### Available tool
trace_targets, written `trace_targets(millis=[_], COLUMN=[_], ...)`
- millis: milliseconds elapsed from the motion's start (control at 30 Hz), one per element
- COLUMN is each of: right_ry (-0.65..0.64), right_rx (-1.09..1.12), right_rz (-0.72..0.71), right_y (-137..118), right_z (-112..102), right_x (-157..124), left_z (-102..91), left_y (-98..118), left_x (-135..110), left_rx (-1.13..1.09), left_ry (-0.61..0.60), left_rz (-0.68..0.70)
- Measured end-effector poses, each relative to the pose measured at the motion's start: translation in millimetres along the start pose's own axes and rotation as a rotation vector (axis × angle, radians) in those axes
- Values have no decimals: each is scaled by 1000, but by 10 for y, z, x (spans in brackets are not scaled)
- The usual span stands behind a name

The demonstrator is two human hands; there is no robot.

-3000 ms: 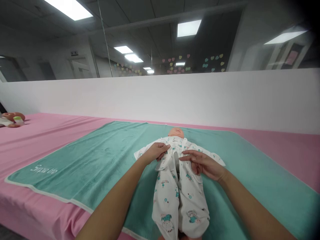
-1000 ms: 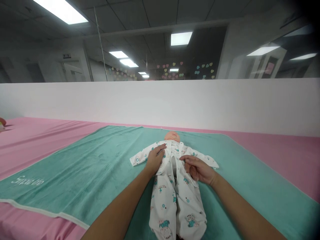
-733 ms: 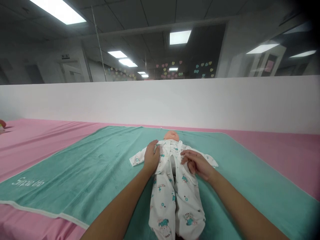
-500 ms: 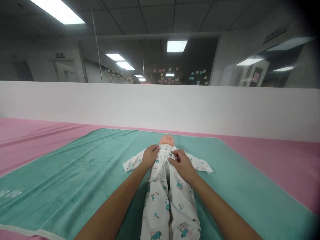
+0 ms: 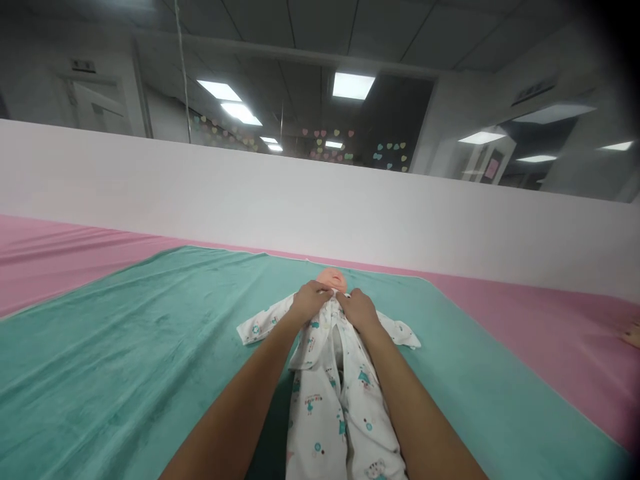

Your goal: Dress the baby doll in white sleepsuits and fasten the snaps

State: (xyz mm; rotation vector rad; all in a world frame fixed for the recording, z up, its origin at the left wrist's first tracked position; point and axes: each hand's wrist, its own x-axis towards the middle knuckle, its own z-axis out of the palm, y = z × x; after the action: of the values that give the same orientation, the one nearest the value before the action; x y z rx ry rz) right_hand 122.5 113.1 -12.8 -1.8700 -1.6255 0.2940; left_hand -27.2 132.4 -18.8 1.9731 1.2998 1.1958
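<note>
A baby doll [image 5: 331, 277] lies on its back on a teal blanket [image 5: 200, 320], head at the far end. It wears a white printed baby shirt [image 5: 270, 321], sleeves spread to both sides, and matching pants [image 5: 320, 427]. At the collar's left side, my left hand [image 5: 311, 301] has its fingers closed on the shirt. My right hand [image 5: 359, 310] grips the collar's right side, close to the left hand. Both hands hide most of the neckline. Below them the shirt front hangs apart, and a grey gap [image 5: 339, 347] shows.
Pink cloth [image 5: 540, 320] lies beneath and around the blanket. A low white wall [image 5: 250, 193] stands behind, with a mirror or window above it. Part of another person, a hand or foot [image 5: 633, 333], shows at the right edge.
My right hand has moved up from the shirt's chest to its collar. The left hand has shifted slightly inward at the neckline. The view has tilted, and a body part appears at the right edge.
</note>
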Motion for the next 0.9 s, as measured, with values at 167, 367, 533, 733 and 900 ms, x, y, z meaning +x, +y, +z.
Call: trace_targets(millis=[167, 367, 533, 733, 900], right_ry=[-5, 9, -166, -462, -425], right_rx=[102, 431, 792, 1289, 1324], right_rz=[-77, -192, -91, -25, 64], right_y=[107, -4, -24, 131, 182], right_z=[-160, -146, -25, -61, -25], right_x=[49, 64, 12, -30, 6], left_z=[27, -1, 9, 14, -1], left_y=[46, 151, 264, 402, 323], left_x=[-11, -6, -14, -60, -66], left_rx=[36, -132, -266, -417, -417], left_ry=[106, 120, 124, 52, -23], left_rz=[0, -87, -142, -126, -117])
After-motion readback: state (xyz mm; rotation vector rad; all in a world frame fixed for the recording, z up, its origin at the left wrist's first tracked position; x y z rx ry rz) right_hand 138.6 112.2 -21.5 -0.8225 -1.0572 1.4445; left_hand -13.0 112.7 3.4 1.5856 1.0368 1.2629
